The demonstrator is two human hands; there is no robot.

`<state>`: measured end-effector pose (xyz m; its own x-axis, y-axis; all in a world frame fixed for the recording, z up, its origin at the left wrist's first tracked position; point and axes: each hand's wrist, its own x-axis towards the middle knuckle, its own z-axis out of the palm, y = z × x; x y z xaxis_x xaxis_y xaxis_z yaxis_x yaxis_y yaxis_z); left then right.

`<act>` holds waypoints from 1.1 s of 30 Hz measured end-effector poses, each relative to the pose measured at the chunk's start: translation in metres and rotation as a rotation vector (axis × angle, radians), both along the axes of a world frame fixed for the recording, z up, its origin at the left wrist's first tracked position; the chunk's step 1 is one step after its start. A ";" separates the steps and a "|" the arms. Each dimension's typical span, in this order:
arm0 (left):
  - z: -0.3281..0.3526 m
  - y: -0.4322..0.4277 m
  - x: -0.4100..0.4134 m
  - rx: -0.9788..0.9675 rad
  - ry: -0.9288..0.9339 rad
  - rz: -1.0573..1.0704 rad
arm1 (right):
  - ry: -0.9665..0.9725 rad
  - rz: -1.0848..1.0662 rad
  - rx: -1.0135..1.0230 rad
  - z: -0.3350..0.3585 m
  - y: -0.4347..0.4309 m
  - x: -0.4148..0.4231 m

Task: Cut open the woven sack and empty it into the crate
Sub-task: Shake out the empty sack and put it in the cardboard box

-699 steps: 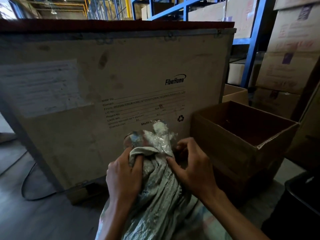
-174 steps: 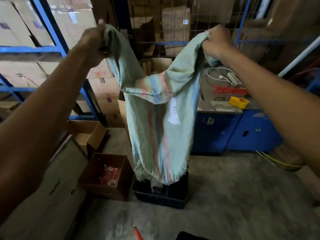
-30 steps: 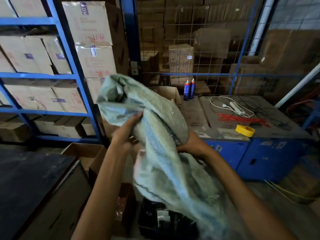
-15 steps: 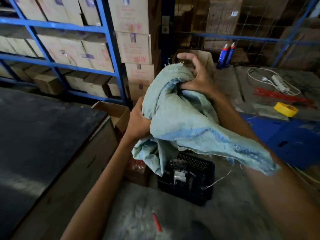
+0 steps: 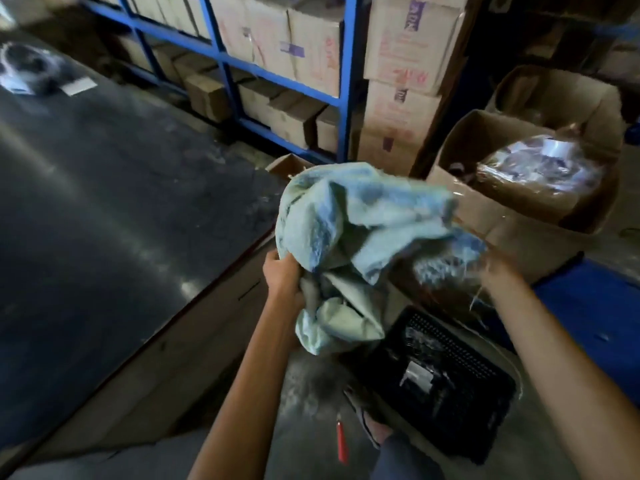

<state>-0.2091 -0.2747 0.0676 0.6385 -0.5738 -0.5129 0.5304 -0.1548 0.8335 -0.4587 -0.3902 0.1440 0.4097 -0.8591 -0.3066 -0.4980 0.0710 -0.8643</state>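
The pale green-blue woven sack (image 5: 349,233) is limp and crumpled into a bundle in front of me at chest height. My left hand (image 5: 282,271) grips its lower left side. My right hand (image 5: 491,265) is mostly hidden behind the sack's frayed right edge and appears to hold it there. Below the bundle on the floor stands the black plastic crate (image 5: 446,382) with shiny wrapped items inside. A red-handled cutter (image 5: 342,441) lies on the floor left of the crate.
A large wooden case with a dark top (image 5: 104,237) fills the left. Blue shelving (image 5: 242,64) with cardboard boxes runs behind. An open carton (image 5: 526,188) holding a wrapped bundle stands at the right, against a blue bench (image 5: 595,306). My foot (image 5: 374,424) is beside the crate.
The sack has been bunched tighter and swung to the right toward the open carton. My right hand dropped from the sack's top to its right edge. My view tilted down and left.
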 end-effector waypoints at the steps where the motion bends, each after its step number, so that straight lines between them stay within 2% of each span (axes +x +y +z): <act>1: -0.013 -0.014 0.003 0.021 0.074 0.021 | 0.011 -0.019 0.065 -0.021 -0.009 0.005; 3: -0.044 -0.043 0.000 0.046 0.162 0.032 | -0.007 0.047 0.069 -0.060 -0.029 0.039; 5: -0.079 -0.071 -0.005 0.021 0.225 0.035 | -0.157 0.167 0.009 -0.105 -0.054 0.080; 7: -0.122 -0.093 -0.009 -0.008 0.234 0.032 | -0.237 0.139 0.111 -0.163 -0.081 0.100; 9: -0.177 -0.109 -0.008 0.066 0.205 0.035 | -0.284 0.117 0.215 -0.232 -0.102 0.105; 14: -0.336 -0.136 0.006 0.248 0.140 -0.034 | -0.231 0.098 0.275 -0.401 -0.141 0.121; 16: -0.396 -0.149 0.018 0.291 0.181 -0.020 | -0.146 0.117 0.277 -0.466 -0.151 0.137; 18: -0.454 -0.155 0.027 0.343 0.064 -0.085 | -0.085 0.120 0.243 -0.533 -0.162 0.151; 20: -0.503 -0.154 0.035 0.472 -0.129 -0.268 | -0.003 0.104 0.179 -0.594 -0.171 0.158; 23: -0.551 -0.151 0.046 0.577 -0.325 -0.526 | 0.169 -0.004 0.030 -0.643 -0.183 0.164; 26: -0.571 -0.155 0.048 0.555 -0.386 -0.613 | 0.099 -0.023 -0.049 -0.652 -0.185 0.166; 28: -0.574 -0.158 0.044 0.516 -0.434 -0.618 | 0.016 -0.021 -0.013 -0.647 -0.182 0.165; 30: -0.579 -0.164 0.039 0.537 -0.562 -0.655 | 0.003 0.091 0.009 -0.649 -0.174 0.158; 33: -0.603 -0.183 0.032 0.679 -0.793 -0.780 | 0.194 0.444 -0.125 -0.676 -0.160 0.152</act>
<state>-0.1770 -0.4577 -0.5353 0.5175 -0.7051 -0.4848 -0.4878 -0.7085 0.5099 -0.3069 -0.5503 -0.5317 0.6899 -0.6498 -0.3192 -0.6091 -0.2827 -0.7410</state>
